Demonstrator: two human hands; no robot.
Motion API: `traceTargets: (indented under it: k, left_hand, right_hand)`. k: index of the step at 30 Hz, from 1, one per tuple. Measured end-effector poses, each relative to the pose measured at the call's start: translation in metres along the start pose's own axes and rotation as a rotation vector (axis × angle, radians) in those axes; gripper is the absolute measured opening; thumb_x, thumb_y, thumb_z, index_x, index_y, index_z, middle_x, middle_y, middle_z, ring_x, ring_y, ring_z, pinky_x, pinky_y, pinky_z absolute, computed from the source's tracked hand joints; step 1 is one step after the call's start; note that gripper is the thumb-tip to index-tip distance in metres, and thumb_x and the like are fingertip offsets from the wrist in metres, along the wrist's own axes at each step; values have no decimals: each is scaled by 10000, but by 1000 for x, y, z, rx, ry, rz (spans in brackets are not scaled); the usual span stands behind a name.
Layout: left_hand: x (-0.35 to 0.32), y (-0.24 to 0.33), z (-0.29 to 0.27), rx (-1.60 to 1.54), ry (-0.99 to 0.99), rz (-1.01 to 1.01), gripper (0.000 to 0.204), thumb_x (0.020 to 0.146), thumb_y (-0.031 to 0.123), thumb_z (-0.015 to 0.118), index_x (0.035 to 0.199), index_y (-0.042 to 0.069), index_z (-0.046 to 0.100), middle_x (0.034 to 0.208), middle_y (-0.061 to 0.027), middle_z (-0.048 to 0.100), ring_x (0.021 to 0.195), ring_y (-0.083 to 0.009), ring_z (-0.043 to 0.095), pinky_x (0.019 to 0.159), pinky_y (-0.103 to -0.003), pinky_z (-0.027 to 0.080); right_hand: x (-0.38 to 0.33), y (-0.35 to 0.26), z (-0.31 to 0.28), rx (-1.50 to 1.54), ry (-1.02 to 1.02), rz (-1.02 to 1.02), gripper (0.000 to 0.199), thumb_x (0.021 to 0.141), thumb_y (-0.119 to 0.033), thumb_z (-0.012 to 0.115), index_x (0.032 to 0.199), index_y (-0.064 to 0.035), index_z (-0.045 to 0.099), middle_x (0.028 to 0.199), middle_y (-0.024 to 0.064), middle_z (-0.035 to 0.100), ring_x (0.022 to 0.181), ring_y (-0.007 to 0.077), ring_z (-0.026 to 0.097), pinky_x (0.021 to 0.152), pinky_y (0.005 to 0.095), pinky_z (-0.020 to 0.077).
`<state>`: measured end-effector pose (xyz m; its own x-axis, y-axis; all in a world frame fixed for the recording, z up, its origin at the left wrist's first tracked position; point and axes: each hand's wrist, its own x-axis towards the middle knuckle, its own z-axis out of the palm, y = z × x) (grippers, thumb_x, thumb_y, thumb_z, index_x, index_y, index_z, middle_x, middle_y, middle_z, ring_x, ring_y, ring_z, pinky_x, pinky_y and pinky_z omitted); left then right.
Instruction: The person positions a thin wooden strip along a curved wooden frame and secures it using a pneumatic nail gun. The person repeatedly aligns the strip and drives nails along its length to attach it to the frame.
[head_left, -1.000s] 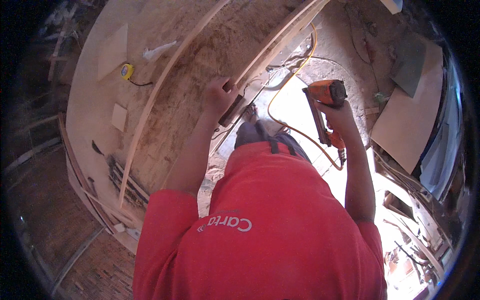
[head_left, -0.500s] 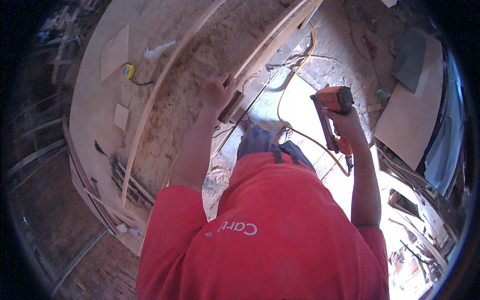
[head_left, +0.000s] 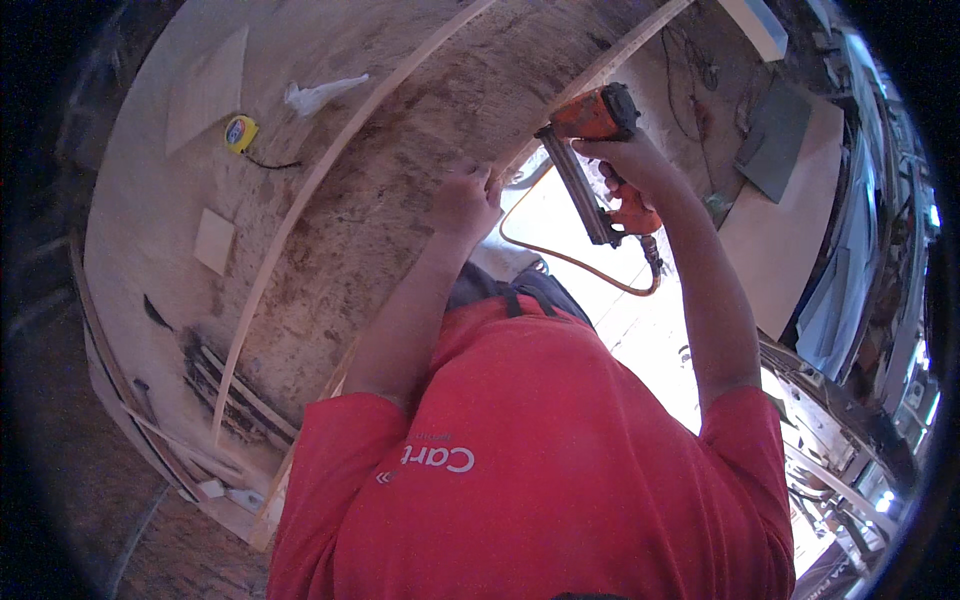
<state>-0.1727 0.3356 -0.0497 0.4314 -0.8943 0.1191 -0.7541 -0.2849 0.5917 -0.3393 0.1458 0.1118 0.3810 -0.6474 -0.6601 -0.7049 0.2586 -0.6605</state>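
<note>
My right hand [head_left: 632, 172] is wrapped round the handle of an orange and black nail gun [head_left: 597, 112]. Its nose is close to the long wooden strip [head_left: 625, 48] at the near edge of the worktable. A yellowish air hose [head_left: 590, 272] joins the gun at the bottom of its handle. My left hand [head_left: 466, 205] is closed at that same strip, thumb and fingers pinching its edge just left of the gun. Part of the strip is hidden behind the hand and forearm.
A second thin strip [head_left: 300, 205] curves across the stained worktable [head_left: 370, 190]. Beyond it are a yellow tape measure [head_left: 240, 132], a crumpled white plastic piece [head_left: 322, 93] and a small wooden square [head_left: 214, 240]. Boards [head_left: 790, 215] lean at the right.
My right hand has brought the nail gun up and left to the wooden strip. My left hand has shifted slightly right and nearer along the edge. The view has turned a little.
</note>
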Motion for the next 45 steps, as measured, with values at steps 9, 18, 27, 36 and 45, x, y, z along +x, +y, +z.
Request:
traceTargets:
  k: [9, 18, 27, 36, 45]
  left_hand:
    - [-1, 2, -3, -91, 38, -4, 218, 923, 222, 677, 1036, 37, 695, 998, -159, 659, 897, -374, 689, 768, -481, 582]
    - [0, 6, -11, -100, 19, -5, 178, 946, 196, 654, 1014, 33, 675, 966, -160, 650, 887, -377, 690, 757, -481, 587]
    - [1, 6, -8, -92, 38, -3, 162, 943, 182, 659, 984, 27, 673, 950, -166, 645, 829, -386, 692, 715, -484, 588]
    - [0, 3, 1, -80, 34, 6, 166, 927, 182, 676, 985, 26, 679, 965, -169, 650, 853, -391, 690, 732, -489, 583]
    - [-4, 1, -18, -31, 11, -37, 416, 815, 282, 802, 1127, 29, 695, 1109, -182, 657, 968, -394, 685, 816, -502, 568]
  right_hand:
    - [6, -38, 14, -232, -33, 53, 350, 877, -235, 811, 1123, -63, 631, 616, -37, 506, 468, 76, 474, 422, 269, 372]
    - [4, -48, 22, -332, -28, 31, 364, 871, -220, 813, 1157, -79, 636, 632, -44, 508, 467, 68, 455, 424, 264, 370]
    - [-3, -39, 28, -304, -54, 28, 375, 875, -228, 806, 1184, -87, 646, 656, -39, 534, 484, 70, 464, 430, 265, 376]
    - [-2, -34, 34, -376, -28, -84, 336, 870, -229, 801, 1128, -59, 671, 672, -24, 566, 494, 76, 478, 432, 264, 380]
    - [-24, -7, 29, -170, 88, -29, 326, 868, -215, 801, 1114, -64, 649, 636, -36, 531, 465, 70, 482, 415, 263, 385]
